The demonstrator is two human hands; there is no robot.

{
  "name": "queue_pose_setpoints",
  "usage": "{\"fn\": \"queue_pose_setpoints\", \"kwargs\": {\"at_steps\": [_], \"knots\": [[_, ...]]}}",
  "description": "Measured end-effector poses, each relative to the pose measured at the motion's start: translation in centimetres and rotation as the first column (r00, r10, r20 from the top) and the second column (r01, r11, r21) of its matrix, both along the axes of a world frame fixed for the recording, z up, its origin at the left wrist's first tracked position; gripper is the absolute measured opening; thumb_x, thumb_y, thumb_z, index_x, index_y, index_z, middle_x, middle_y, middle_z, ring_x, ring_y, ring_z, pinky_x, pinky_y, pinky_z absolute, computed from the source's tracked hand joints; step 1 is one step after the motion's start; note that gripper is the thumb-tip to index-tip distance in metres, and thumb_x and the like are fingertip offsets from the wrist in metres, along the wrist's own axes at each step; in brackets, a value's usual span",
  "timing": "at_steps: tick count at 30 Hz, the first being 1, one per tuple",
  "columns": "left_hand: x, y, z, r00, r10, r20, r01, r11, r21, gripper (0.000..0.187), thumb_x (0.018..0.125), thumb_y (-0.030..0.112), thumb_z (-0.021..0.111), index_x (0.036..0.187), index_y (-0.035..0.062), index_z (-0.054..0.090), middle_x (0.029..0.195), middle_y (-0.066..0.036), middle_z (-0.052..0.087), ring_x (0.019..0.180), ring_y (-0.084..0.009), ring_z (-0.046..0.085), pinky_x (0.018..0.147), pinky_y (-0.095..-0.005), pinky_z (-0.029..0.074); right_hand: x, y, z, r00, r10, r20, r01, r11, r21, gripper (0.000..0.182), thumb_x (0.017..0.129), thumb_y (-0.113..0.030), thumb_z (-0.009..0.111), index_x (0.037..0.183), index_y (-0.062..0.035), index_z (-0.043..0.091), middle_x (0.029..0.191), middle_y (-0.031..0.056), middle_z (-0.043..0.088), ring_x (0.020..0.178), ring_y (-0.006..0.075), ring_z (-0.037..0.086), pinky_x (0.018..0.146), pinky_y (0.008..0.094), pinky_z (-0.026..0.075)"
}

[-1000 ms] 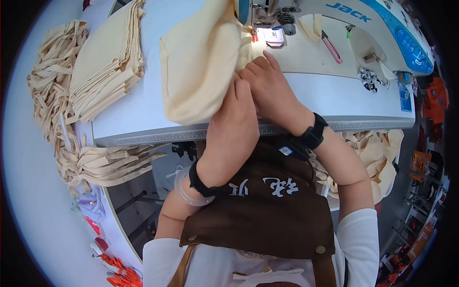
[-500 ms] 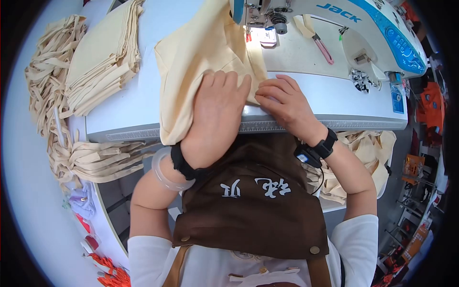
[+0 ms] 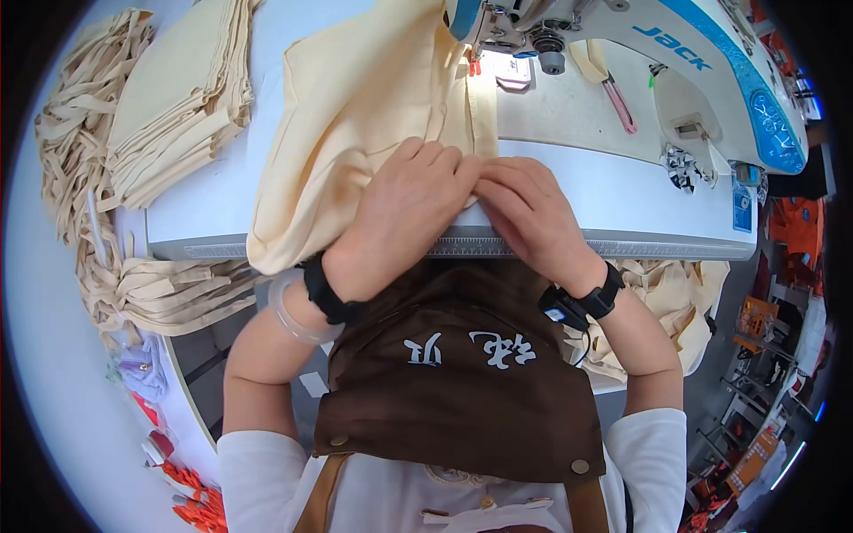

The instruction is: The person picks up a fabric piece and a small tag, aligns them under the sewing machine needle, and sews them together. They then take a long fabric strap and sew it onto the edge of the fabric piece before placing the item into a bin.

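A cream fabric piece (image 3: 346, 98) lies on the sewing table, its right edge running under the needle area of the sewing machine (image 3: 693, 53). My left hand (image 3: 413, 200) is closed on the fabric's near right part, fingers bent over it. Beside it, my right hand (image 3: 533, 209) pinches the near corner of the same edge, with its fingertips partly hidden behind the left fingers. The two hands touch or nearly touch. Loose folds of the cloth hang over the table's front edge at the left.
Stacked cream fabric panels (image 3: 182, 98) lie at the left, beside bundled cream straps (image 3: 80, 133). Pink-handled snips (image 3: 619, 105) rest right of the needle. A ruler strip (image 3: 613, 246) runs along the table's front edge. More cream cloth (image 3: 671, 306) sits in a bin below right.
My right hand has moved in against my left, and the fingers of both have drawn together at the fabric's edge. The cloth's loose left part has spread farther left.
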State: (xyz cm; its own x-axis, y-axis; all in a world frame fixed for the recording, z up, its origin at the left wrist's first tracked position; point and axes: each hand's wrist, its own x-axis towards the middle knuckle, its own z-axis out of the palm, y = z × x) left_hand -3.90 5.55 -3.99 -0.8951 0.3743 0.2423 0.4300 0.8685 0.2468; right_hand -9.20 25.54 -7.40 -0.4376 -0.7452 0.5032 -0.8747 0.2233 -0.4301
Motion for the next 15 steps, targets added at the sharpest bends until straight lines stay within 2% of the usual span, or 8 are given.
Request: {"fn": "queue_pose_setpoints", "kwargs": {"at_steps": [3,6,9,12,15], "knots": [[0.9,0.3,0.0,0.986,0.088,0.139,-0.101,0.991,0.084,0.029,0.076,0.001,0.066,0.104,0.0034,0.063,0.090,-0.009,0.060,0.085,-0.0292,0.058,0.080,-0.0395,0.043,-0.2,0.9,0.2,0.994,-0.103,0.045,0.105,0.994,-0.030,0.047,0.077,0.004,0.067,0.123,0.0021,0.059,0.126,0.0151,0.059,0.116,0.0355,0.056,0.100,0.0434,0.046],[1.2,0.7,0.6,0.971,0.119,0.205,-0.161,0.967,0.198,0.043,0.074,0.000,0.066,0.117,0.0045,0.064,0.091,-0.010,0.061,0.085,-0.0297,0.059,0.081,-0.0387,0.043,-0.3,1.6,0.5,0.967,-0.232,0.103,0.230,0.973,0.030,0.052,0.080,0.003,0.067,0.130,0.0028,0.056,0.134,0.0174,0.056,0.121,0.0366,0.055,0.102,0.0440,0.045],[1.3,0.7,0.4,0.962,0.149,0.228,-0.216,0.928,0.304,0.047,0.077,0.006,0.069,0.124,0.0061,0.064,0.093,-0.012,0.064,0.084,-0.0310,0.059,0.082,-0.0396,0.044,-0.5,1.6,0.6,0.970,-0.215,0.110,0.209,0.975,0.071,0.056,0.081,0.003,0.067,0.136,0.0036,0.053,0.138,0.0178,0.054,0.125,0.0369,0.053,0.106,0.0449,0.043],[0.8,1.1,0.9,0.913,0.141,0.382,-0.269,0.913,0.308,0.042,0.081,0.014,0.071,0.121,0.0060,0.066,0.099,-0.013,0.067,0.083,-0.0325,0.059,0.084,-0.0405,0.045,-0.5,1.3,0.7,0.975,-0.172,0.140,0.163,0.984,0.074,0.056,0.082,0.003,0.067,0.136,0.0038,0.052,0.141,0.0180,0.052,0.129,0.0376,0.051,0.109,0.0454,0.041],[0.4,1.3,0.8,0.900,0.051,0.432,-0.220,0.910,0.351,0.040,0.084,0.022,0.072,0.120,0.0048,0.066,0.110,-0.015,0.069,0.085,-0.0335,0.060,0.086,-0.0408,0.046,-1.0,1.5,0.5,0.989,-0.113,0.097,0.102,0.989,0.105,0.057,0.083,0.002,0.067,0.138,0.0037,0.051,0.144,0.0181,0.050,0.133,0.0380,0.049,0.112,0.0459,0.040]]}}
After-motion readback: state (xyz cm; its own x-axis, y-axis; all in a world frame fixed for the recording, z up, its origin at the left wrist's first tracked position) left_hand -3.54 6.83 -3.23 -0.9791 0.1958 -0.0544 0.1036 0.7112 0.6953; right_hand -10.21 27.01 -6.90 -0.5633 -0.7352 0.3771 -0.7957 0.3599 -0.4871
